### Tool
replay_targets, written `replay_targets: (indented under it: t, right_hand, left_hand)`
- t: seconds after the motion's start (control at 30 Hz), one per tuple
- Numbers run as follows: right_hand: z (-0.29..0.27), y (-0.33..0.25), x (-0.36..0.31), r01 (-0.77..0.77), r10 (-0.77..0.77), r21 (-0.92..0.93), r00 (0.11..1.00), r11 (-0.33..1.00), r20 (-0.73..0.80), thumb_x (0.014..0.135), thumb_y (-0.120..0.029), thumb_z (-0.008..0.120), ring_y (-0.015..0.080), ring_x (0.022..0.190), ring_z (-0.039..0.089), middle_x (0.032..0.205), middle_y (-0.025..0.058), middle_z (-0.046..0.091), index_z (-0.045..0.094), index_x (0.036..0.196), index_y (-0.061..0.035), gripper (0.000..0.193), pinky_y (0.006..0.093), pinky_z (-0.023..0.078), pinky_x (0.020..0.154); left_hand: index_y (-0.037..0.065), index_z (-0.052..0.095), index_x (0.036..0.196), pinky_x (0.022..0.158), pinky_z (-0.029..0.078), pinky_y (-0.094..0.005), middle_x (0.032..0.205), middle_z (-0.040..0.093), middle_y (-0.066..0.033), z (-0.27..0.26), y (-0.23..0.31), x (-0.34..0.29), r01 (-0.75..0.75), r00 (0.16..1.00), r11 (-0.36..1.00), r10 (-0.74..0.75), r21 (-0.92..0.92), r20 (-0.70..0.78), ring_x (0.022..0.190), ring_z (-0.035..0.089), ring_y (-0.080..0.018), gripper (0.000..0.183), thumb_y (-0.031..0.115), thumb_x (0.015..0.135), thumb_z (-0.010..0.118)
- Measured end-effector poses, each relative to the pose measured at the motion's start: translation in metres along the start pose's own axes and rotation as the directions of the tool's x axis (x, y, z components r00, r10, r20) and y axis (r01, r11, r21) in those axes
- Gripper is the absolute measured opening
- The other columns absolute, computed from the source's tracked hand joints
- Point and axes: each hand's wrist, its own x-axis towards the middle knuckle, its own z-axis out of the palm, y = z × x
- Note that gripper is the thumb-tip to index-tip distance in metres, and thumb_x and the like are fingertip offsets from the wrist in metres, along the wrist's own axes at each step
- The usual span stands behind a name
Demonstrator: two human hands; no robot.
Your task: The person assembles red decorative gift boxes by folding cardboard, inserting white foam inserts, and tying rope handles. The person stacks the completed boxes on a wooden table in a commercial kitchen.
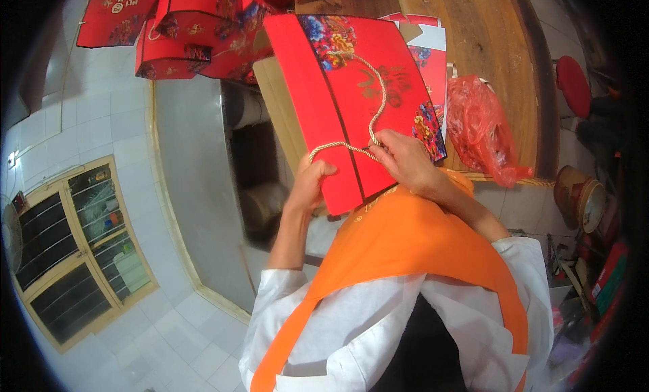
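A red gift bag (314, 111) with dark edges and floral corners lies tilted in front of me, its near end by my orange apron. A twisted cream cord (382, 102) loops over its face. My left hand (312, 182) grips the bag's near left edge, thumb on top and fingers hidden behind. One stretch of cord runs from beside that thumb to my right hand (403, 159). There the fingers pinch the cord close to the dark fold line. Just what sits between those fingertips is partly hidden.
Several red gift bags and boxes (196, 27) crowd the table's far left. Red and white printed sheets (433, 40) lie beyond the bag. A crumpled red plastic bag (478, 125) rests on the wooden table (520, 67) to the right. A red stool (573, 86) stands past it.
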Motion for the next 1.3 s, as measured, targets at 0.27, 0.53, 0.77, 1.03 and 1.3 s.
replay_targets:
  t: [0.27, 0.53, 0.77, 1.03, 1.3]
  right_hand:
    - [0.005, 0.003, 0.001, 0.029, -0.033, -0.072, 0.998, 0.997, -0.059, 0.081, -0.009, 0.054, 0.0361, 0.066, 0.055, 0.072, 0.0177, 0.054, 0.045, 0.085, -0.0010, 0.012, 0.0428, 0.042, 0.053]
    - [0.006, 0.004, 0.000, 0.209, -0.233, -0.219, 0.968, 0.953, -0.093, 0.078, -0.006, 0.054, 0.0344, 0.065, 0.055, 0.071, 0.0168, 0.054, 0.046, 0.086, -0.0015, 0.012, 0.0410, 0.044, 0.054]
    - [0.004, 0.011, 0.000, -0.012, 0.012, -0.013, 1.000, 1.000, -0.007, 0.082, -0.007, 0.051, 0.0238, 0.057, 0.057, 0.066, 0.0117, 0.055, 0.047, 0.082, -0.0003, 0.008, 0.0336, 0.046, 0.051]
    - [0.017, 0.027, 0.000, -0.408, 0.363, 0.345, 0.912, 0.845, 0.190, 0.085, -0.008, 0.050, 0.0109, 0.054, 0.056, 0.063, 0.0066, 0.056, 0.050, 0.080, 0.0020, 0.011, 0.0240, 0.045, 0.048]
    - [0.023, 0.083, -0.004, -0.505, 0.458, 0.456, 0.862, 0.733, 0.219, 0.080, -0.017, 0.059, 0.0092, 0.059, 0.055, 0.067, 0.0035, 0.058, 0.056, 0.080, 0.0015, 0.019, 0.0226, 0.045, 0.052]
  left_hand:
    - [-0.004, 0.050, 0.100, 0.066, 0.049, -0.0282, 0.085, 0.058, -0.0085, 0.004, -0.003, -0.002, 0.008, 1.000, 1.000, -0.008, 0.011, -0.028, 0.073, 0.058, -0.0160, 0.033, -0.001, 0.067, 0.046]
    - [-0.001, 0.051, 0.096, 0.060, 0.042, -0.0237, 0.081, 0.053, -0.0035, 0.014, -0.004, -0.007, 0.012, 0.999, 0.994, -0.007, 0.110, -0.046, 0.068, 0.051, -0.0096, 0.026, 0.000, 0.071, 0.043]
    - [0.000, 0.053, 0.102, 0.060, 0.040, -0.0208, 0.083, 0.054, -0.0011, 0.029, -0.014, -0.001, -0.062, 0.998, 0.934, 0.067, 0.351, -0.001, 0.068, 0.048, -0.0071, 0.035, 0.001, 0.069, 0.043]
    - [0.002, 0.049, 0.107, 0.075, 0.040, -0.0240, 0.087, 0.055, -0.0037, 0.038, -0.021, 0.010, -0.036, 0.999, 0.869, 0.032, 0.494, 0.016, 0.080, 0.049, -0.0122, 0.034, 0.004, 0.074, 0.043]
    - [0.005, 0.054, 0.111, 0.044, 0.030, -0.0198, 0.076, 0.055, -0.0014, 0.026, -0.022, 0.029, 0.155, 0.980, 0.862, -0.195, 0.482, 0.034, 0.050, 0.036, -0.0044, 0.035, 0.030, 0.088, 0.044]
